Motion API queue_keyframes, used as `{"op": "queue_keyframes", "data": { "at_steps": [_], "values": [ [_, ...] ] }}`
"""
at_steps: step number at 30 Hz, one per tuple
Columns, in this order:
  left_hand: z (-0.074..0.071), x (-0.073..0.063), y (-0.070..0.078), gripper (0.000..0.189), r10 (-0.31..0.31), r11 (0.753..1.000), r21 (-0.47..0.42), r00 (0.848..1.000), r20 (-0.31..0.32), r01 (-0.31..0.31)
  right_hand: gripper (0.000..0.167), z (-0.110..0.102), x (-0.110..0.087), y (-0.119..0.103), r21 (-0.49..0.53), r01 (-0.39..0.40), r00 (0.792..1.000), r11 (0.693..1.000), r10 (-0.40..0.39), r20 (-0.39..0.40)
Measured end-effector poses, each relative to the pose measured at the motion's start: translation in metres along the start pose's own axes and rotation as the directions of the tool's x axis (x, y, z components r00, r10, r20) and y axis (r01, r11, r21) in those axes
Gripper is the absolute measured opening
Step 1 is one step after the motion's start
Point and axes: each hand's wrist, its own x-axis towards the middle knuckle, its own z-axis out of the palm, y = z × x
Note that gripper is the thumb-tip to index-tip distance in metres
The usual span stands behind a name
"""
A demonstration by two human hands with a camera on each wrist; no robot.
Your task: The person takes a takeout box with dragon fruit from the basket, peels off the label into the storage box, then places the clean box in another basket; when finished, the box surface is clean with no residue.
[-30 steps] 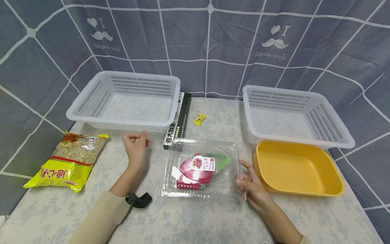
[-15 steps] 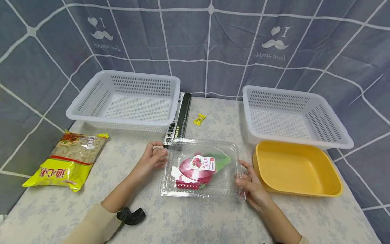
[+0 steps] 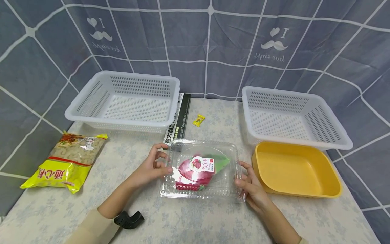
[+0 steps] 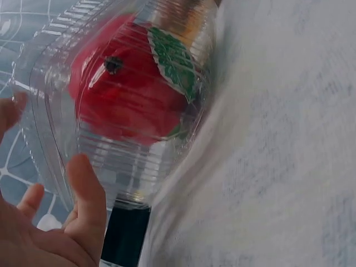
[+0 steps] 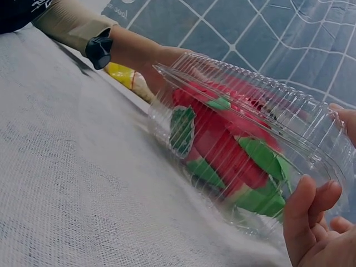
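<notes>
A clear plastic clamshell box with a pink-and-white dragon fruit label sits on the table before me. Inside lies something red with green leaves. My left hand is at the box's left edge, its thumb over the rim and its fingers curled alongside. At the opposite edge, my right hand holds the rim between thumb and fingers. The right wrist view shows the right thumb and fingers close against the ridged side. How firmly the left hand presses is hard to tell.
Two white perforated baskets stand at the back left and right. A yellow tub is right of the box. A bag of macaroni lies left. Behind the box are a black-and-white pasta package and a small yellow wrapped candy.
My left hand has come down and right from near the left basket to the box's left edge, where its thumb now overlaps the rim. The right hand and box have stayed put.
</notes>
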Motion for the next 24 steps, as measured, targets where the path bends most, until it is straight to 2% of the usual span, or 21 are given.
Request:
{"op": "queue_keyframes", "data": {
  "at_steps": [5,10,14,17,20,22,24],
  "values": [
    [-0.002,-0.002,-0.001,0.083,0.045,0.998,0.039,0.995,0.085,-0.048,0.052,0.000,0.000,0.000,-0.019,0.009,1.000,1.000,-0.009,-0.004],
    [-0.001,0.000,-0.004,0.075,0.092,0.992,0.075,0.988,0.126,-0.102,0.052,0.000,-0.001,-0.001,-0.053,0.027,0.999,0.998,-0.029,-0.026],
    [0.001,0.001,-0.007,0.068,0.127,0.990,0.044,0.982,0.138,-0.134,0.053,0.001,-0.001,-0.002,-0.147,0.057,0.996,0.988,-0.066,-0.053],
    [0.002,0.002,-0.010,0.066,0.147,0.989,0.008,0.978,0.145,-0.150,0.054,0.002,0.000,-0.003,-0.254,0.087,0.990,0.963,-0.111,-0.082],
    [0.003,0.003,-0.011,0.066,0.157,0.988,-0.021,0.977,0.146,-0.155,0.053,0.006,0.000,-0.003,-0.413,0.118,0.978,0.903,-0.178,-0.108],
    [0.003,0.003,-0.012,0.066,0.153,0.988,-0.040,0.977,0.147,-0.149,0.052,0.009,0.000,-0.003,-0.528,0.153,0.964,0.835,-0.243,-0.104],
    [0.003,0.003,-0.012,0.065,0.147,0.989,-0.054,0.979,0.139,-0.141,0.053,0.012,0.000,-0.003,-0.641,0.169,0.949,0.749,-0.300,-0.101]
  ]
}}
